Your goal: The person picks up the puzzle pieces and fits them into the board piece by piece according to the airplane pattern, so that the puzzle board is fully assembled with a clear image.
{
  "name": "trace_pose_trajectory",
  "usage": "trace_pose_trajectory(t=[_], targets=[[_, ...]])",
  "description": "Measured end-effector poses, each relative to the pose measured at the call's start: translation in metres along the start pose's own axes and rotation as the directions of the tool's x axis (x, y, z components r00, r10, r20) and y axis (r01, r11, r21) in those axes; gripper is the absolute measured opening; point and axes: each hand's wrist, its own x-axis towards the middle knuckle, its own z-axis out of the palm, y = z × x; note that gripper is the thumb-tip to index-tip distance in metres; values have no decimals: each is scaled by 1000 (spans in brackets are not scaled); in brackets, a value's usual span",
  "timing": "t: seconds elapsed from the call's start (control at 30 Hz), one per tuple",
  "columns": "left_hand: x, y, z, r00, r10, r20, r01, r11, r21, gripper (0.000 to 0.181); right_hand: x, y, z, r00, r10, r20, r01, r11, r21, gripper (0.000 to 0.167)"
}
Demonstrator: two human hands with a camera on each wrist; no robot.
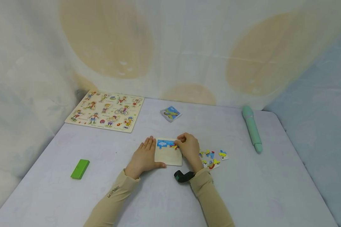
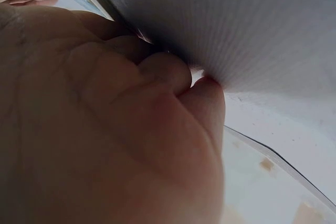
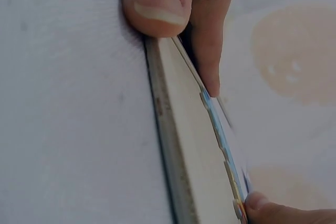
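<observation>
A small square wooden puzzle board (image 1: 168, 157) lies on the table, with blue sky pieces (image 1: 162, 143) along its far edge. My left hand (image 1: 144, 156) rests beside it, fingers straight along the left edge and thumb at the near edge. In the right wrist view, the left thumb (image 3: 157, 6) touches the board's corner. My right hand (image 1: 189, 146) is at the far right corner, fingers bent, thumb and fingertip on a colourful puzzle piece (image 1: 175, 147). The fingers partly hide that piece. Several loose puzzle pieces (image 1: 210, 154) lie to the right, partly behind the right wrist.
Behind the board lies a small picture card (image 1: 171, 113). A large peg puzzle (image 1: 105, 110) with sports figures occupies the far left. A green block (image 1: 80, 169) lies at left, and a mint green microphone-shaped stick (image 1: 253, 130) at right. Curtains surround the table.
</observation>
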Motion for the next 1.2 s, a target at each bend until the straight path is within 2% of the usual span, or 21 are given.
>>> trace_pose_trajectory(t=[0.07,0.17,0.3,0.4,0.47,0.57,0.7,1.0,1.2], targets=[[0,0,0,1000,1,-1,-1,1000,-1,118,1,2,-2,1000,-2,25,1,1000,11,24],[0,0,1,1000,5,-1,-5,1000,-8,118,2,7,-7,992,-4,123,-3,999,52,32],[1,0,1,1000,4,1,-4,1000,-6,119,4,16,-18,959,-8,284,-43,985,170,42],[1,-1,1,1000,2,1,-2,1000,4,118,6,23,-25,942,-25,334,-81,951,298,43],[1,-2,1,1000,1,5,-1,1000,11,118,6,28,-31,941,-42,337,-90,926,368,42],[0,-2,1,1000,4,12,-4,1000,9,118,6,32,-41,946,-65,319,-80,903,421,42],[-1,-2,0,1000,12,6,-12,1000,0,118,8,40,-54,953,-63,295,-61,917,395,43],[0,-2,0,1000,12,5,-12,1000,-4,118,11,57,-73,965,-7,264,-83,942,326,41],[0,-3,0,1000,11,4,-11,1000,2,118,11,61,-83,962,12,272,-95,952,292,40]])
